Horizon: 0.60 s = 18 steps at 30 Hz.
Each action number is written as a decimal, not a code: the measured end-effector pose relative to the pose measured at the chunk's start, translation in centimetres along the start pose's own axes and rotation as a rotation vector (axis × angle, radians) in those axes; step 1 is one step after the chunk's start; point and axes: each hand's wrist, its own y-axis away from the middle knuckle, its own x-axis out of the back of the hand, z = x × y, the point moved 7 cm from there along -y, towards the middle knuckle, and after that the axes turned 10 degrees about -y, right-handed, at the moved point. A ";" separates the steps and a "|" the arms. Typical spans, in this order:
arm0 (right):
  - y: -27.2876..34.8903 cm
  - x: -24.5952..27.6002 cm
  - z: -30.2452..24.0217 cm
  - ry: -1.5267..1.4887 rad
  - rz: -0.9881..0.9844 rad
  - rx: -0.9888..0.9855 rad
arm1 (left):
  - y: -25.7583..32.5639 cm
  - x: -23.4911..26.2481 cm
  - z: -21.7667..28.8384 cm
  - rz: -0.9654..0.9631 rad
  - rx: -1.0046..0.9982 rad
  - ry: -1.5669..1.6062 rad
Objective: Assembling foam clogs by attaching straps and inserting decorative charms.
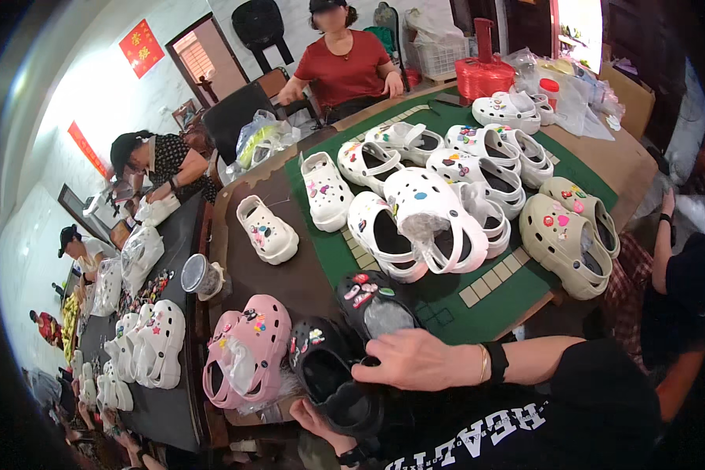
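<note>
A black clog point(354, 413) with small colourful charms is at the table's near edge, its opening toward me. My right hand point(411, 360) has its fingers curled on the clog's rim, by the strap. Underneath, on the near left side, my left hand point(315, 421) grips the same clog; part of that hand is hidden behind it. Just beyond lies a second black clog point(352, 304) with red and pink charms and clear plastic in its opening. To the left a pair of pink clogs point(268, 337) rests with plastic wrap stuffed inside.
Several white clogs point(424, 196) crowd the green mat point(439, 313), with beige clogs point(552, 235) at its right. One white clog point(268, 231) sits apart, near a clear tub point(200, 276). A red twine spool point(484, 78) stands far back. Other people sit around the tables.
</note>
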 end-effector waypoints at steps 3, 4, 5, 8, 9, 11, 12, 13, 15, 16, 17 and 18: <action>-2.1 0.9 0.5 0.027 -0.008 0.079 | 0.5 -1.5 2.1 0.057 -0.003 -0.011; -2.8 0.8 1.0 0.078 0.030 0.112 | 0.7 -1.8 3.2 0.067 -0.006 -0.011; -3.5 0.7 1.7 0.127 0.068 0.146 | 0.9 -2.1 3.8 0.064 0.083 -0.108; -6.4 0.6 5.0 0.227 0.141 0.118 | 0.5 -2.0 3.3 0.046 0.117 -0.171; -7.2 0.3 6.4 0.245 0.185 0.100 | 0.6 -2.1 3.2 0.028 0.111 -0.170; -8.7 0.1 8.9 0.276 0.259 0.062 | 0.8 -2.4 3.5 0.010 0.130 -0.187; -9.3 -0.1 9.9 0.293 0.256 0.017 | 0.8 -2.4 3.7 0.024 0.128 -0.187; -9.9 -0.2 10.7 0.314 0.279 -0.009 | 0.8 -2.5 3.7 0.017 0.129 -0.192; -10.9 -0.4 11.8 0.344 0.327 -0.042 | 0.8 -2.3 3.6 0.028 0.128 -0.199; -11.4 -0.6 12.3 0.352 0.325 -0.095 | 0.8 -2.3 3.4 0.010 0.121 -0.196; -11.9 -0.8 12.4 0.357 0.330 -0.114 | 0.7 -2.2 3.4 -0.007 0.115 -0.193; -12.2 -1.0 12.5 0.364 0.332 -0.132 | 0.8 -2.1 3.5 0.012 0.116 -0.192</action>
